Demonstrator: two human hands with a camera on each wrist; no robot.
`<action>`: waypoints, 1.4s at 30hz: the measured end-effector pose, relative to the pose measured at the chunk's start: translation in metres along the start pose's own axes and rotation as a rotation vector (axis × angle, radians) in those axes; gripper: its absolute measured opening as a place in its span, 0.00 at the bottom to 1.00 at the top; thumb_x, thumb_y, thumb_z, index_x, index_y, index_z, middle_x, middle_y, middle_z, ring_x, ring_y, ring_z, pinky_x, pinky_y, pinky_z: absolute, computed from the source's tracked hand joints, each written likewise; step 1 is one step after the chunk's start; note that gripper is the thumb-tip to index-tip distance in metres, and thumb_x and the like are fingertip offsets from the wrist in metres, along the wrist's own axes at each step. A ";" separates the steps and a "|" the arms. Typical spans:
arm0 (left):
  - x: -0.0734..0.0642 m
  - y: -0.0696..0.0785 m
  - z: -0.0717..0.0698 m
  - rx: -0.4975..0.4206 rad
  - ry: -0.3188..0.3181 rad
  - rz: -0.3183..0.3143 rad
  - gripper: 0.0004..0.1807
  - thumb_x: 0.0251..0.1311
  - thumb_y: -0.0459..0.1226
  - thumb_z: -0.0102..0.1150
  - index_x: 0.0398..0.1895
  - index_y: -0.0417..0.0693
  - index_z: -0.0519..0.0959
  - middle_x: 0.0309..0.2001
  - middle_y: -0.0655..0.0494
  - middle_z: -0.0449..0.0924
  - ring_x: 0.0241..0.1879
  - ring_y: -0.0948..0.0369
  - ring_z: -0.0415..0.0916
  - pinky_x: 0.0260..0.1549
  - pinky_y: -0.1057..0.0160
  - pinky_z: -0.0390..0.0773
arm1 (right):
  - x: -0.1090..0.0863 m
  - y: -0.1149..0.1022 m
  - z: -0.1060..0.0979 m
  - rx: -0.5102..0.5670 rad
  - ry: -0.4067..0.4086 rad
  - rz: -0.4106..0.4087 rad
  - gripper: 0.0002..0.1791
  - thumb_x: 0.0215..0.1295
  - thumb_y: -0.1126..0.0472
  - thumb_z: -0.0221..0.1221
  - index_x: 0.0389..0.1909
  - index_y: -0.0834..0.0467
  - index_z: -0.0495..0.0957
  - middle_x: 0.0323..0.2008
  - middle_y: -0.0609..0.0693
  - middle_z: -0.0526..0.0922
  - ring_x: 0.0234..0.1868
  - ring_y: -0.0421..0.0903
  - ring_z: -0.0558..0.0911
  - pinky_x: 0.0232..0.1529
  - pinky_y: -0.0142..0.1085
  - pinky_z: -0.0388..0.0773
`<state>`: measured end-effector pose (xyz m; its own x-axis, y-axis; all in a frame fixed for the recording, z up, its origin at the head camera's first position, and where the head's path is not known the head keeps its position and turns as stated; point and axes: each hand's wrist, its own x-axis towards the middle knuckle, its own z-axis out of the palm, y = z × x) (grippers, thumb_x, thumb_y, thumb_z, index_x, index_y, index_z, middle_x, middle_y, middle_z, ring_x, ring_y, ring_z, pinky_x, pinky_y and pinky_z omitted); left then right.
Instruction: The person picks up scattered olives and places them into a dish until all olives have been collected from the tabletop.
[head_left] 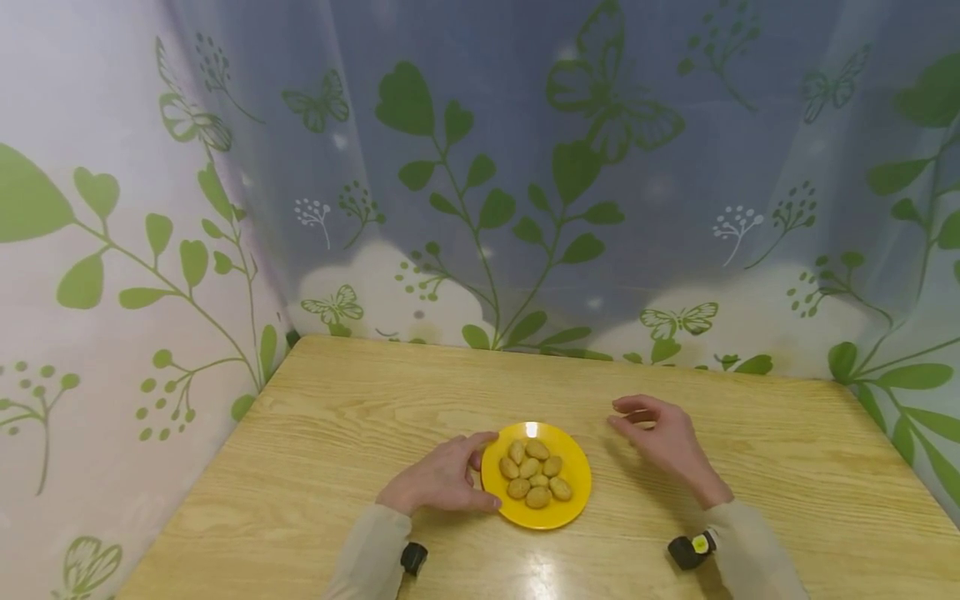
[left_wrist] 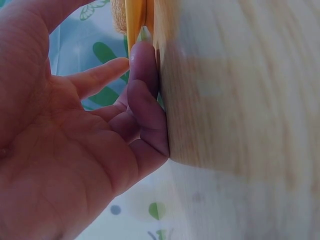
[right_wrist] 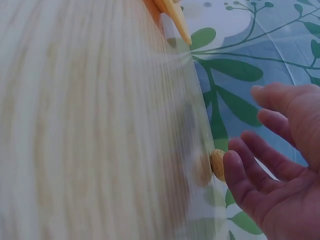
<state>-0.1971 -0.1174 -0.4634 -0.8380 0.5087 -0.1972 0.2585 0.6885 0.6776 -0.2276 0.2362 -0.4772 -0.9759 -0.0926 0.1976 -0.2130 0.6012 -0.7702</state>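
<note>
A round yellow plate [head_left: 579,492] stands on the table, bearing several tan, oval nuts that look like walnuts [head_left: 537,497]. My left hand [head_left: 442,477] holds the plate's left edge, thumb at its near side and index finger at its far side. The left wrist view shows fingers low by the tabletop, under the yellow rim [left_wrist: 134,20]. To the right of the plate, my right hand [head_left: 670,440] hovers with loosely bent, parted fingers and holds nothing. In the right wrist view one walnut [right_wrist: 218,164] sits on the table by its fingertips; whether they touch, I cannot tell.
The wooden table [head_left: 360,408] reaches back to a curtain [head_left: 465,275] printed with leaves and butterflies. Similar printed cloth hangs at both sides. Dark wrist devices [head_left: 687,550] are worn on both arms, over light sleeves.
</note>
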 end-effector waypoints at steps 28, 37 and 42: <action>0.000 0.001 0.000 0.008 0.002 -0.008 0.52 0.49 0.51 0.76 0.78 0.49 0.62 0.46 0.58 0.75 0.34 0.66 0.72 0.36 0.68 0.73 | 0.011 0.017 -0.015 -0.044 -0.005 0.092 0.24 0.69 0.50 0.65 0.59 0.60 0.81 0.59 0.65 0.82 0.55 0.63 0.84 0.33 0.31 0.81; 0.000 0.002 0.000 0.001 0.004 -0.008 0.53 0.49 0.51 0.77 0.78 0.49 0.62 0.46 0.58 0.75 0.35 0.66 0.72 0.36 0.68 0.73 | 0.018 0.024 -0.014 -0.026 -0.047 0.125 0.24 0.68 0.51 0.66 0.59 0.59 0.81 0.56 0.64 0.84 0.52 0.58 0.85 0.31 0.33 0.80; 0.000 0.002 0.000 0.004 0.004 -0.015 0.53 0.49 0.51 0.77 0.78 0.50 0.62 0.45 0.58 0.75 0.35 0.66 0.72 0.36 0.68 0.73 | 0.020 0.024 -0.014 -0.014 -0.074 0.146 0.24 0.69 0.51 0.66 0.60 0.59 0.81 0.56 0.63 0.84 0.50 0.54 0.85 0.32 0.33 0.81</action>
<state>-0.1968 -0.1165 -0.4622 -0.8435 0.4967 -0.2046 0.2481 0.6981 0.6717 -0.2519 0.2601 -0.4830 -0.9974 -0.0615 0.0386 -0.0686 0.6239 -0.7785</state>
